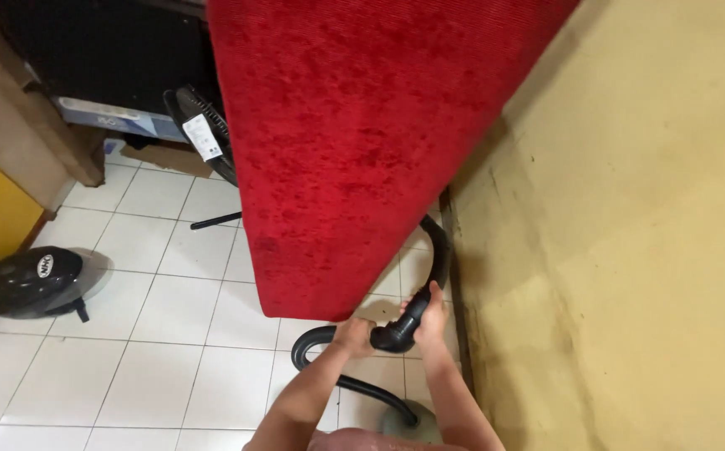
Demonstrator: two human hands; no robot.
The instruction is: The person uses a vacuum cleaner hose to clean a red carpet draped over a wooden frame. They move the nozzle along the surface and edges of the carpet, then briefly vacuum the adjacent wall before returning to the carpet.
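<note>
Both hands, left hand (354, 336) and right hand (431, 317), grip black hose (404, 326)

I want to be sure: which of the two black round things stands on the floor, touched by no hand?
The black helmet at far left; the black hose is gripped by both the left hand and right hand.

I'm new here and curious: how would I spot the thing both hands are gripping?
Find the big red cushion leaning by the yellow wall. Below its lower corner, the left hand and right hand hold a black vacuum hose: the only curved, ribbed tube there.
</note>
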